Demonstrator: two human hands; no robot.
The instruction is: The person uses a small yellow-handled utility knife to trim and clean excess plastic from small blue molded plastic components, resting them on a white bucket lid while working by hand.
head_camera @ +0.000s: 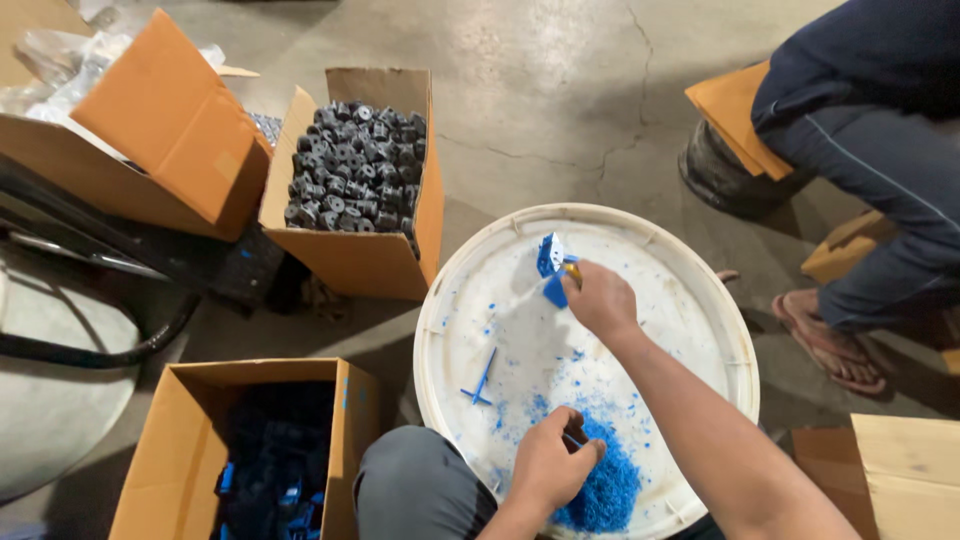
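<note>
Round white tray (pixel 690 250) sits as the work surface, catching the blue shavings pile (pixel 605 490). Right hand (pixel 600 297) grips a blue plastic part (pixel 551 268) mid-tray — raised for trimming, probably. Left hand (pixel 548 468) pinches something small, unclear what, beside the shavings.

I am holding a small blue plastic part (pixel 549 255) tilted above the far half of the round white lid (pixel 690 250), pinched in my right fingers (pixel 583 283). My left fingers (pixel 578 450) are resting at the pile of blue plastic shavings (pixel 612 487) lying on the lid's near edge, and a thin blue sprue (pixel 480 381) is lying flat to the left of it.
</note>
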